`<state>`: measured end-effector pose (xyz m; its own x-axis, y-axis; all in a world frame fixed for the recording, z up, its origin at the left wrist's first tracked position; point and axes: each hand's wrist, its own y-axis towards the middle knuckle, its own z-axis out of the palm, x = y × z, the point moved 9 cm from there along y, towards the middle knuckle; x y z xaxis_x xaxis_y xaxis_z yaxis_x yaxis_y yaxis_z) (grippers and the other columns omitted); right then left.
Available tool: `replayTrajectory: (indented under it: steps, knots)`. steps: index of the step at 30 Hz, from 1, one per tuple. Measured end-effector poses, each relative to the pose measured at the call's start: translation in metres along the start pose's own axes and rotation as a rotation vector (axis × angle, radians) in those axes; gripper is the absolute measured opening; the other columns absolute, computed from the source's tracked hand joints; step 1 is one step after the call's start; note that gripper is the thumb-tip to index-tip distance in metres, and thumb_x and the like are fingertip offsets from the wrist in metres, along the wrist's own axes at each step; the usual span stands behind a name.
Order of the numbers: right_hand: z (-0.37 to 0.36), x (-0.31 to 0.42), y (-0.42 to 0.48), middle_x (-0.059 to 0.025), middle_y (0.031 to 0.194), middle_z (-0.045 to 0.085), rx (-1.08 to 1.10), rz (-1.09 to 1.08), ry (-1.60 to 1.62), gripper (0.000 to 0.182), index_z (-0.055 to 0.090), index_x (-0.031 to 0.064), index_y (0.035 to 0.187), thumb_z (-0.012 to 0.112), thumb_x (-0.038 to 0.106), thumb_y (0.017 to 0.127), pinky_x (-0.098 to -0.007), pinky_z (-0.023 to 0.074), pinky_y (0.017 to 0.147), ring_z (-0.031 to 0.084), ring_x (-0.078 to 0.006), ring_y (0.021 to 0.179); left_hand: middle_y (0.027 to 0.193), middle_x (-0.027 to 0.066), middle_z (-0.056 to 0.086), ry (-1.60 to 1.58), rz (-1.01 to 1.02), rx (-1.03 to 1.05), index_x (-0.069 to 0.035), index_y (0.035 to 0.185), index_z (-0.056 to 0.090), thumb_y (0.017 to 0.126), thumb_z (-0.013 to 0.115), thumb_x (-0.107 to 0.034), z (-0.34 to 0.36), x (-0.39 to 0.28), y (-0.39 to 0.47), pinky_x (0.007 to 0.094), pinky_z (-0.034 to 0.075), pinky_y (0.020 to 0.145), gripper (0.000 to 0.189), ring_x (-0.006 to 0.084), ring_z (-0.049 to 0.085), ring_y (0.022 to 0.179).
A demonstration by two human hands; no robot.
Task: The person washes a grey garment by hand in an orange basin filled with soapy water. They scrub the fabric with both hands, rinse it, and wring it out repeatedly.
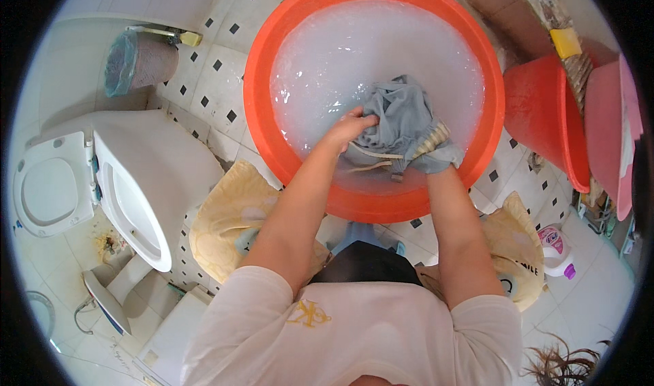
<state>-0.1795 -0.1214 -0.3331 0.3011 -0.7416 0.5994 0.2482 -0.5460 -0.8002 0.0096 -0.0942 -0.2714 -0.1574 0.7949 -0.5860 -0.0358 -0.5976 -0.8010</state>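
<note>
A large orange plastic tub [263, 146] holds cloudy, sudsy water. Over the water is a wet grey-blue garment [396, 112] with a gathered elastic waistband and pale drawstrings. My left hand [352, 129] pinches the garment's left edge between thumb and fingers. My right hand is hidden inside or under the waistband at the lower right; only the forearm [449, 197] shows below the cloth, so its grip cannot be seen. The drawstrings hang below the garment, near the tub's near side.
A toilet [153, 181] with its lid raised and a lined waste bin [153, 61] stand at the left. Red [536, 115] and pink [603, 125] basins lean at the right, near a yellow block [565, 42]. A white detergent bottle [557, 255] is at the lower right.
</note>
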Motion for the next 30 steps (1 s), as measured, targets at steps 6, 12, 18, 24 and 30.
replayTrajectory:
  steps: [6, 12, 18, 24, 30]
  knots:
    - [-0.062, -0.021, -0.013, -0.0150, 0.086, 0.062, 0.070, 0.414, 0.088, 0.042, 0.049, 0.0016, 0.114, 0.051, 0.002, 0.072, -0.0330, 0.0464, 0.077, 0.059, -0.0240, 0.089, 0.074, 0.0010, 0.051, -0.138, 0.260, -0.396, -0.007, 0.081, 0.057, 0.075, 0.066, -0.018, -0.085, -0.027, 0.029, 0.0287, 0.038, 0.066, 0.016, 0.0138, 0.046, 0.071]
    - [-0.142, -0.040, -0.007, -0.0171, 0.087, 0.062, -0.205, 0.334, -0.287, 0.044, 0.047, 0.0019, 0.116, 0.052, 0.002, 0.073, -0.0334, 0.0467, 0.077, 0.060, -0.0245, 0.090, 0.096, 0.0116, 0.050, -0.163, 0.611, -0.621, -0.002, 0.095, 0.049, 0.068, 0.069, -0.012, -0.141, -0.088, 0.007, 0.0359, 0.038, 0.078, 0.035, 0.0222, 0.046, 0.090]
    - [-0.087, 0.064, -0.025, -0.0190, 0.122, 0.047, -0.605, -0.445, -0.807, 0.043, 0.046, 0.0081, 0.118, 0.050, 0.007, 0.075, -0.0406, 0.0421, 0.087, 0.050, -0.0339, 0.107, 0.094, 0.0200, 0.046, 0.492, 0.434, -1.142, -0.001, 0.092, 0.044, 0.058, 0.065, -0.009, -0.129, 0.016, -0.014, 0.0425, 0.037, 0.079, 0.041, 0.0358, 0.045, 0.090]
    - [-0.024, 0.071, 0.001, -0.0152, 0.139, 0.029, -0.617, -0.585, -1.298, 0.045, 0.047, 0.0191, 0.118, 0.052, 0.006, 0.075, -0.0460, 0.0387, 0.091, 0.040, -0.0351, 0.118, 0.105, 0.0222, 0.043, 0.641, 0.219, -0.617, -0.002, 0.109, 0.037, 0.058, 0.068, -0.014, -0.028, 0.113, -0.019, 0.0428, 0.036, 0.087, 0.061, 0.0390, 0.043, 0.099]
    - [-0.011, 0.038, 0.018, -0.0168, 0.119, 0.047, -0.221, -0.274, -1.430, 0.039, 0.047, 0.0158, 0.112, 0.055, 0.010, 0.075, -0.0457, 0.0425, 0.084, 0.050, -0.0346, 0.105, 0.119, 0.0250, 0.039, 0.687, -0.014, -0.478, -0.006, 0.127, 0.021, 0.058, 0.076, -0.029, -0.013, 0.124, -0.008, 0.0442, 0.034, 0.096, 0.091, 0.0418, 0.039, 0.111]
